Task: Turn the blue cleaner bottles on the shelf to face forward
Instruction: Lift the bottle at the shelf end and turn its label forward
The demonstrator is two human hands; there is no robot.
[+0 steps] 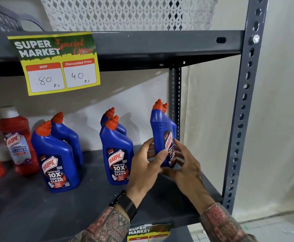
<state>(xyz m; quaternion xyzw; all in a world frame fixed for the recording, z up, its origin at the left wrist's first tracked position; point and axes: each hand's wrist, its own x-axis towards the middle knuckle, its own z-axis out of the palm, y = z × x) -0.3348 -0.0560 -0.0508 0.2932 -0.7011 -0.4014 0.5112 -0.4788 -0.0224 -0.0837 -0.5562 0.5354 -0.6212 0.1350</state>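
Observation:
Blue cleaner bottles with orange caps stand on a dark grey shelf (38,212). At the right end, both hands hold one blue bottle (161,130), its label turned partly to the right; another orange cap shows just behind it. My left hand (146,165) grips its left side, my right hand (186,165) its right side and base. A middle bottle (116,154) shows its label to the front, with another bottle (110,116) behind it. The left front bottle (55,163) also faces forward, and the one behind it (67,133) is mostly hidden.
Red cleaner bottles (18,140) stand at the shelf's left end. A yellow price tag (55,63) hangs from the upper shelf edge. A perforated grey upright (244,109) bounds the shelf on the right. White and grey baskets (128,13) sit on the shelf above.

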